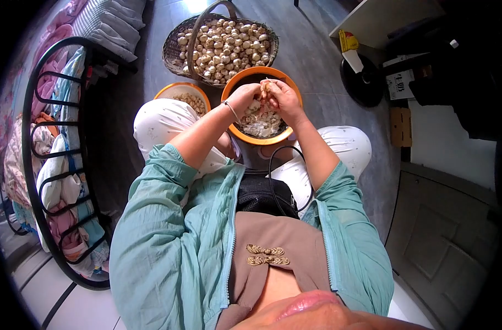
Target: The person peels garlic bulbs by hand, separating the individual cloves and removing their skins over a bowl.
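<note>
My left hand (244, 99) and my right hand (283, 99) meet above an orange-rimmed basin (294, 91). Between their closed fingers is a garlic bulb (268, 88), partly covered by the fingertips. Pale garlic skins (260, 124) lie in the basin below. Just left of it stands a smaller orange-rimmed bowl (168, 91) with peeled-looking garlic cloves (191, 101). Beyond both is a wicker basket (176, 65) with an arched handle, heaped with whole garlic bulbs (226, 48).
My knees, in white trousers (157, 122), flank the basin. A black metal bed frame (28, 143) with cloths stands at left. On the right are a black round base (366, 91), a cardboard box (400, 126) and a grey door panel (443, 214). The floor is grey tile (331, 118).
</note>
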`<state>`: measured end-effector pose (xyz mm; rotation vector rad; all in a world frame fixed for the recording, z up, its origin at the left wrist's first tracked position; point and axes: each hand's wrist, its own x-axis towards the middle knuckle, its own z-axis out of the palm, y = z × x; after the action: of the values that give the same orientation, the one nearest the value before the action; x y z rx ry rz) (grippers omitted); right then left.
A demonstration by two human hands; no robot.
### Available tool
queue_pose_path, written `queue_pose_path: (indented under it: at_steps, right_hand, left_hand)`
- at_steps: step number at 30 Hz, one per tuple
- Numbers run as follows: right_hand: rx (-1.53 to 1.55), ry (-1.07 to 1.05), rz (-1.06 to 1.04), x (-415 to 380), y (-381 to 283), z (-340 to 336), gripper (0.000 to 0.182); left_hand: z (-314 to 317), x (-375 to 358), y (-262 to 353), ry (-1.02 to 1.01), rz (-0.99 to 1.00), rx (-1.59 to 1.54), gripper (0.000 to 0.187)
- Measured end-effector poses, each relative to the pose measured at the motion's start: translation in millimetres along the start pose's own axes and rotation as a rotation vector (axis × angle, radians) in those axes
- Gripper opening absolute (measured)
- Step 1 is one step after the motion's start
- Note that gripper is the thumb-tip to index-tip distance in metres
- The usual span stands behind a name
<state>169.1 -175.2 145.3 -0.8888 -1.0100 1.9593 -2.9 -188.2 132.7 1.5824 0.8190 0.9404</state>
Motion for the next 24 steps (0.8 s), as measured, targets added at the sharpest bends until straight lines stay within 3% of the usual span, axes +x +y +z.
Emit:
queue_pose_path:
  at_steps: [1, 3, 6, 9, 15, 20, 24]
  right_hand:
    - [-0.003, -0.008, 0.018, 0, 0, 0, 0.023]
    - [-0.012, 0.009, 0.018, 0, 0, 1, 0.023]
    - [-0.067, 0.015, 0.007, -1, -1, 1, 0.024]
    - [-0.131, 0.013, -0.023, 0, 3, 2, 0.026]
    - [-0.161, 0.037, -0.052, 0, 6, 5, 0.028]
    - [-0.148, 0.006, -0.042, -5, 0, 4, 0.029]
    - [0.125, -0.022, 0.08, -2, -2, -2, 0.028]
  left_hand:
    - [0, 0, 4, 0.0, 0.0, 0.0, 0.023]
    - [2, 2, 11, 0.077, -0.473, -0.656, 0.027]
    - [7, 10, 23, 0.12, -0.574, -0.496, 0.034]
    - [11, 9, 27, 0.204, -0.501, -0.34, 0.037]
    - [13, 11, -22, 0.193, -0.452, -0.236, 0.033]
    - [12, 8, -14, 0.215, -0.428, -0.313, 0.034]
    - [11, 6, 9, 0.205, -0.493, -0.477, 0.035]
